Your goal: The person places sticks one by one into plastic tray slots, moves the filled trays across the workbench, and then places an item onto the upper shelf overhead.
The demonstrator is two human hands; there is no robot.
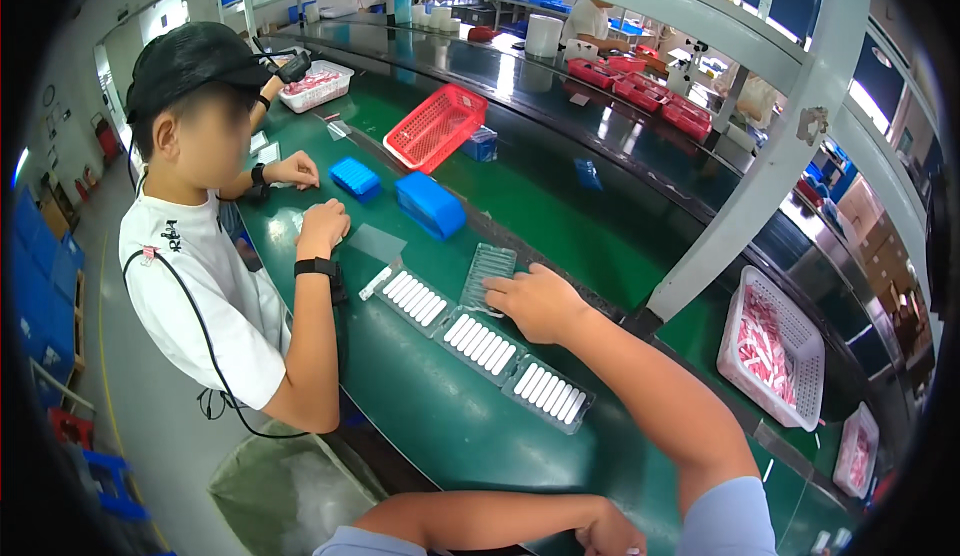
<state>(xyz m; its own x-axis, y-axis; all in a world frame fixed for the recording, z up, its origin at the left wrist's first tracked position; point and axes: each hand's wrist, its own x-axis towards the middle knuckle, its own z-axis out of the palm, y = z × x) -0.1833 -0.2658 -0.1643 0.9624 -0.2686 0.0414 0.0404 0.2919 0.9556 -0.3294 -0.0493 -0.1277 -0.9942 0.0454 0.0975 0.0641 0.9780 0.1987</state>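
Note:
My right hand (pixel 540 304) reaches forward over the green bench, its fingers closed on the near edge of a ribbed clear plastic tray (pixel 490 268). Just in front of that tray lie three filled trays in a slanting row: a left tray (pixel 414 299), a middle tray (pixel 480 345) and a right tray (pixel 548 394). Each holds several white sticks side by side. Low in the picture, my left hand (pixel 612 533) is curled near the bench's front edge. A tiny white bit shows at its fingers, but what it holds is mostly hidden.
At left a person in a white shirt (pixel 215 296) works at the bench, hands near blue stacks (pixel 430 206). A red basket (pixel 435 126) leans behind them. White baskets of pink-and-white pieces (pixel 768 356) stand at right. A grey metal post (pixel 740 196) rises beyond my right arm.

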